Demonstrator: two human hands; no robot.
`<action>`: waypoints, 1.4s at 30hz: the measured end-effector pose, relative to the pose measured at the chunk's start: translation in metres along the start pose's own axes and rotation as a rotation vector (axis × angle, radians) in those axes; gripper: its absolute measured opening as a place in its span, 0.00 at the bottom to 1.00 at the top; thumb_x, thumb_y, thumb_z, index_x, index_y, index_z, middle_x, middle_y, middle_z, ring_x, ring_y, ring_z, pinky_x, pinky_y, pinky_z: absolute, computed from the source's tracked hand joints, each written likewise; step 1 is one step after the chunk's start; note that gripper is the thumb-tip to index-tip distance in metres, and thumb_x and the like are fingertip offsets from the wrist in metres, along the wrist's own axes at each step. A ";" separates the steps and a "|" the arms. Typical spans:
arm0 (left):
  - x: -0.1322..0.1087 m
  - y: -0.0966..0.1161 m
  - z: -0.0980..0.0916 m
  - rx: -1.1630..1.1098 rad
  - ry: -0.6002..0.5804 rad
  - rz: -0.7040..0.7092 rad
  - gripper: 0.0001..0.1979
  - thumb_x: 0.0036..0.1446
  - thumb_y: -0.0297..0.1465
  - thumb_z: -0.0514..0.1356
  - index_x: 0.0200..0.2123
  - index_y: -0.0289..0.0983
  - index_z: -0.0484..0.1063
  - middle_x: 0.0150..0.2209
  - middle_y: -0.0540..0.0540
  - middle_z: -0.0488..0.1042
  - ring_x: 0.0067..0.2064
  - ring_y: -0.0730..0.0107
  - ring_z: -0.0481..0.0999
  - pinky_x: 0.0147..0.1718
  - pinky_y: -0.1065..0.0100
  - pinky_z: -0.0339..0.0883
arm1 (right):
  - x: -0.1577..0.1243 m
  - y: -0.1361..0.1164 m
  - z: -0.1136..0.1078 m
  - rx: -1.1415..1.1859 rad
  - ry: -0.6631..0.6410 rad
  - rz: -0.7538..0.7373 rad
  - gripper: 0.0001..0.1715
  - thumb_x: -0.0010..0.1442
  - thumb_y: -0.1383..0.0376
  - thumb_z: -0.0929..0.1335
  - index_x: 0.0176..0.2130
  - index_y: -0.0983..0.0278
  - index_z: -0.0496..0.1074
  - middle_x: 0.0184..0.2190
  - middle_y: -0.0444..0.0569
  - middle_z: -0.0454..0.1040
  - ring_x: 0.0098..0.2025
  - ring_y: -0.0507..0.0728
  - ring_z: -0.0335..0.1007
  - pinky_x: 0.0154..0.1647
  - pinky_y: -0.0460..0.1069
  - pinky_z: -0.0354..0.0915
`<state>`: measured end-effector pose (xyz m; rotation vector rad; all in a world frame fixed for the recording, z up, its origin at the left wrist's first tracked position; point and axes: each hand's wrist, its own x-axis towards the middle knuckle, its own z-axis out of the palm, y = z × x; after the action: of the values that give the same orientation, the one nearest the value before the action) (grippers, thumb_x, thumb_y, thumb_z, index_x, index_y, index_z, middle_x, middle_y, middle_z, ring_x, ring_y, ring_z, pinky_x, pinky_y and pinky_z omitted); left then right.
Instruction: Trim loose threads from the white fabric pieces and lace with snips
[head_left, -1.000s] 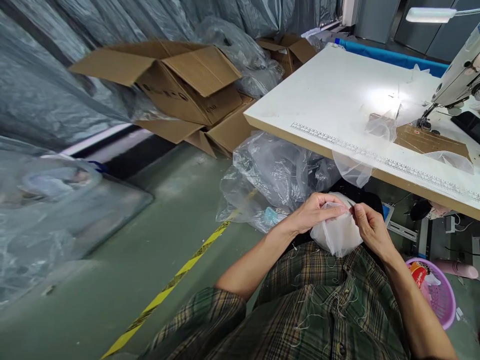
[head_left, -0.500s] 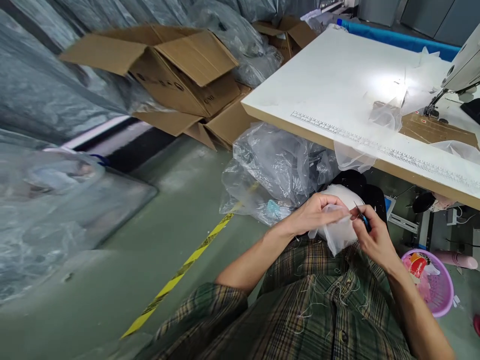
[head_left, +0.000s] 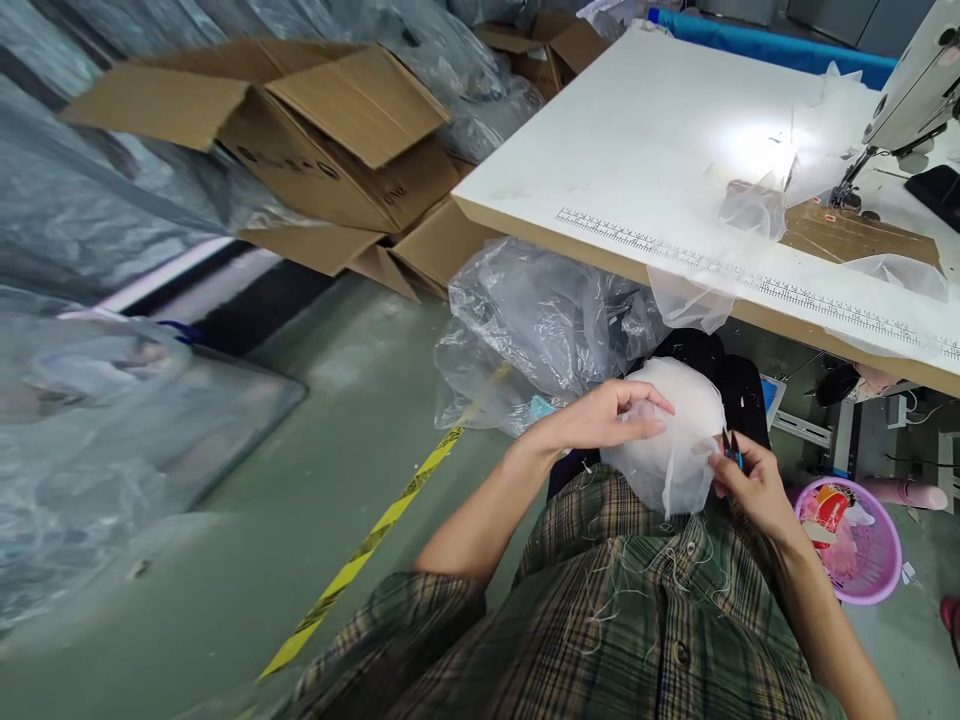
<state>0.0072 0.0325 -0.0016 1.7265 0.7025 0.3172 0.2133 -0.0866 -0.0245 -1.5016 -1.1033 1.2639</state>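
Note:
A piece of sheer white mesh fabric (head_left: pixel 675 440) is bunched over my lap, in front of my plaid shirt. My left hand (head_left: pixel 600 418) pinches its upper left edge with thumb and fingers closed on it. My right hand (head_left: pixel 750 485) is at the fabric's right edge, closed around small thread snips (head_left: pixel 731 450) with dark blades and a blue handle, and its fingertips touch the fabric too. Loose white threads cling to my shirt.
A white sewing table (head_left: pixel 637 150) with a printed ruler edge stands ahead, with a sewing machine (head_left: pixel 911 95) and more mesh pieces (head_left: pixel 750 210). Clear plastic bags (head_left: pixel 540 330) lie below. Cardboard boxes (head_left: pixel 315 150) sit at left. A purple basket (head_left: pixel 855 535) stands on the floor at right.
The fabric has spread out wider over my lap. My hands moved apart: the left stays at the upper left edge, the right with the snips dropped to the right edge.

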 end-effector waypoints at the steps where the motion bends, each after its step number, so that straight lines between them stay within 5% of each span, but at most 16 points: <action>1: 0.007 0.000 -0.001 0.020 0.055 0.000 0.17 0.57 0.40 0.63 0.44 0.34 0.76 0.32 0.48 0.76 0.30 0.74 0.70 0.30 0.72 0.63 | 0.006 0.003 0.000 0.010 0.045 0.030 0.18 0.52 0.50 0.70 0.26 0.60 0.65 0.15 0.37 0.59 0.17 0.49 0.53 0.19 0.46 0.53; 4: 0.023 -0.002 0.000 0.043 0.213 -0.001 0.16 0.56 0.38 0.63 0.43 0.33 0.76 0.33 0.48 0.77 0.33 0.72 0.72 0.36 0.70 0.66 | 0.016 0.008 -0.002 -0.012 0.184 0.029 0.20 0.49 0.49 0.70 0.24 0.60 0.63 0.15 0.37 0.58 0.17 0.48 0.50 0.18 0.46 0.50; 7: 0.019 -0.001 -0.001 -0.010 0.160 0.016 0.16 0.54 0.37 0.65 0.42 0.33 0.77 0.37 0.46 0.79 0.36 0.72 0.74 0.38 0.70 0.68 | 0.009 0.004 -0.006 -0.039 0.154 0.001 0.20 0.49 0.50 0.72 0.25 0.60 0.63 0.17 0.37 0.58 0.19 0.48 0.49 0.20 0.45 0.51; 14: -0.027 -0.006 -0.008 -0.137 -0.570 0.004 0.18 0.51 0.41 0.69 0.41 0.34 0.80 0.32 0.45 0.81 0.29 0.72 0.76 0.30 0.73 0.69 | -0.039 -0.012 -0.007 -0.029 -0.621 0.110 0.14 0.53 0.56 0.73 0.30 0.64 0.71 0.23 0.40 0.62 0.24 0.48 0.51 0.24 0.45 0.52; 16: -0.024 -0.015 -0.006 -0.080 -0.427 0.018 0.18 0.55 0.42 0.66 0.42 0.35 0.79 0.34 0.44 0.81 0.33 0.69 0.78 0.35 0.71 0.71 | -0.046 -0.010 -0.001 -0.049 -0.712 0.102 0.12 0.55 0.57 0.71 0.31 0.64 0.73 0.24 0.41 0.64 0.24 0.48 0.51 0.24 0.45 0.52; 19: 0.002 -0.027 -0.002 0.141 0.135 0.123 0.15 0.62 0.41 0.60 0.44 0.36 0.78 0.45 0.42 0.79 0.45 0.65 0.78 0.47 0.63 0.71 | -0.050 -0.006 0.007 -0.081 -0.713 0.064 0.10 0.56 0.60 0.69 0.32 0.65 0.74 0.25 0.42 0.66 0.26 0.49 0.54 0.27 0.45 0.54; 21: 0.027 -0.032 -0.001 0.274 0.288 0.241 0.16 0.61 0.38 0.60 0.49 0.38 0.76 0.52 0.41 0.75 0.54 0.61 0.74 0.56 0.58 0.66 | -0.053 -0.007 0.009 -0.085 -0.693 0.038 0.09 0.57 0.61 0.69 0.33 0.65 0.74 0.27 0.43 0.68 0.27 0.49 0.56 0.28 0.46 0.55; 24: 0.060 -0.036 0.001 0.360 0.191 0.293 0.17 0.59 0.37 0.63 0.50 0.38 0.75 0.54 0.40 0.73 0.57 0.59 0.72 0.58 0.57 0.65 | -0.059 -0.009 0.009 -0.076 -0.654 0.009 0.09 0.57 0.61 0.68 0.34 0.65 0.74 0.28 0.44 0.69 0.28 0.49 0.57 0.29 0.46 0.56; 29: 0.085 -0.040 0.005 0.349 0.046 0.263 0.06 0.57 0.32 0.64 0.35 0.36 0.79 0.43 0.43 0.78 0.46 0.63 0.78 0.52 0.60 0.68 | -0.071 -0.008 0.010 -0.032 -0.570 0.021 0.10 0.56 0.61 0.69 0.36 0.65 0.75 0.28 0.43 0.67 0.27 0.49 0.54 0.28 0.45 0.55; 36: 0.064 -0.032 0.005 0.410 0.196 0.312 0.10 0.58 0.37 0.62 0.35 0.36 0.77 0.42 0.43 0.77 0.45 0.63 0.76 0.49 0.61 0.67 | -0.072 -0.010 0.011 -0.011 -0.563 0.051 0.13 0.54 0.58 0.71 0.36 0.65 0.74 0.26 0.42 0.65 0.26 0.48 0.52 0.27 0.45 0.54; 42: 0.040 -0.039 0.015 0.411 0.134 0.064 0.11 0.54 0.38 0.64 0.35 0.36 0.75 0.29 0.50 0.75 0.31 0.68 0.73 0.36 0.67 0.67 | -0.074 -0.009 0.011 -0.025 -0.564 0.030 0.15 0.55 0.55 0.72 0.36 0.64 0.75 0.25 0.41 0.63 0.25 0.49 0.52 0.25 0.45 0.53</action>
<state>0.0363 0.0501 -0.0489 2.1347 0.8547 0.3525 0.1939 -0.1557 0.0002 -1.2070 -1.4561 1.7600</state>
